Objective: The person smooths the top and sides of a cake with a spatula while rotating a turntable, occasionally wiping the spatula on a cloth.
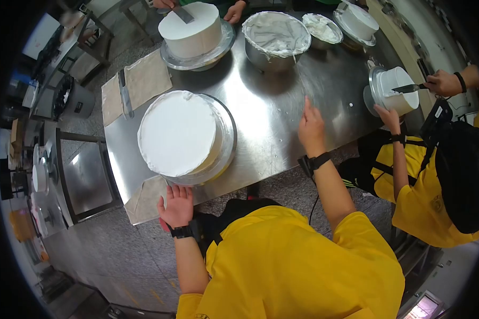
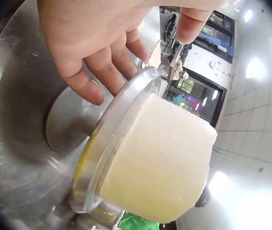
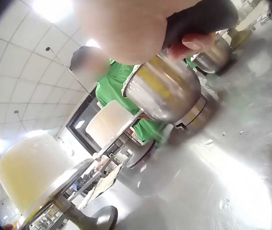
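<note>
A large round white cake stands on a metal turntable; its pale side fills much of the left wrist view. My left hand is at the turntable's near edge, palm up, fingers spread and slightly bent. In the left wrist view its fingertips lie by the turntable rim; whether they touch is unclear. To the cake's right, my right hand is raised over the table, index finger extended. The right wrist view shows its other fingers curled round a dark handle; any blade is hard to make out.
A metal bowl of cream and a smaller one stand at the back. Across the table, a person in green works on another cake. A knife lies on cloth at the left. To the right, another person spreads a smaller cake.
</note>
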Demonstrator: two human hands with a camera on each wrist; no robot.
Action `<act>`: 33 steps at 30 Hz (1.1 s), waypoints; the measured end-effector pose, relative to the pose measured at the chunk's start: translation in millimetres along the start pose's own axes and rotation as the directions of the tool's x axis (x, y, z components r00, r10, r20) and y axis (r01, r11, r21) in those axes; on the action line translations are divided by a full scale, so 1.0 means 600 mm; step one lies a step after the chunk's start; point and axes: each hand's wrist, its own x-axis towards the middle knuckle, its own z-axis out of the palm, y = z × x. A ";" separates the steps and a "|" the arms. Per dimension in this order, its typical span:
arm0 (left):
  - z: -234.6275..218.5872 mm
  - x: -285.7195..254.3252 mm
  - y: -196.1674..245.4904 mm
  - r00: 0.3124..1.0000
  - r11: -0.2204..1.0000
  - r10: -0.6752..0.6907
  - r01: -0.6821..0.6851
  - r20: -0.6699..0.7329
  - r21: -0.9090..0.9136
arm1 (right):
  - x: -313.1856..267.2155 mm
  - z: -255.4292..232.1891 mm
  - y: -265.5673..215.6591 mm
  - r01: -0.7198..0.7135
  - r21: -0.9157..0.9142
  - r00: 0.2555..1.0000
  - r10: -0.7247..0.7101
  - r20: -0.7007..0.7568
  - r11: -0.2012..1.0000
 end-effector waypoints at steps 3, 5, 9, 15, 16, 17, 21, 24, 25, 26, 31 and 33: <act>-0.001 0.000 -0.001 1.000 1.000 -0.007 0.007 0.001 0.018 | -0.017 -0.007 -0.001 -0.039 -0.054 0.999 0.040 0.021 0.998; -0.004 0.001 -0.002 1.000 1.000 -0.009 0.009 0.003 0.024 | -0.030 -0.013 0.000 -0.069 -0.088 0.997 0.073 0.035 0.994; -0.001 0.001 -0.005 1.000 0.999 0.007 -0.006 -0.011 0.035 | -0.078 -0.044 -0.011 -0.056 -0.108 0.997 0.062 0.050 0.993; 0.011 -0.004 -0.012 0.998 0.999 0.033 -0.032 -0.053 0.026 | -0.092 -0.096 -0.065 -0.055 0.071 0.996 0.050 0.075 0.996; 0.016 -0.001 -0.013 0.997 0.999 0.043 -0.042 -0.067 0.020 | -0.087 -0.096 -0.067 -0.029 0.094 0.998 0.025 0.051 0.995; 0.016 -0.001 -0.011 0.997 0.999 0.042 -0.040 -0.064 0.024 | -0.082 -0.093 -0.064 -0.033 0.095 0.998 0.028 0.047 0.995; 0.010 0.001 -0.004 0.998 0.999 0.029 -0.028 -0.054 0.023 | -0.044 -0.077 -0.057 -0.002 0.303 0.999 -0.013 0.046 0.953; 0.003 0.002 0.003 0.998 0.999 0.030 -0.028 -0.058 0.028 | -0.037 -0.071 -0.071 -0.179 0.617 0.981 0.094 0.167 0.767; 0.000 0.003 0.005 0.998 0.999 0.024 -0.023 -0.052 0.035 | -0.034 -0.070 -0.078 -0.332 0.771 0.942 0.160 0.293 0.543; -0.004 0.004 0.008 0.998 0.999 0.033 -0.031 -0.051 0.036 | -0.032 -0.071 -0.085 -0.332 0.774 0.942 0.156 0.296 0.539; -0.001 0.000 0.005 0.998 1.000 0.021 -0.022 -0.056 -0.007 | -0.024 -0.107 -0.141 -0.598 0.801 0.800 0.044 0.598 -0.025; -0.020 0.001 0.016 1.000 0.999 0.021 -0.022 -0.014 -0.025 | -0.031 -0.107 -0.150 -0.596 0.779 0.799 -0.049 0.599 -0.196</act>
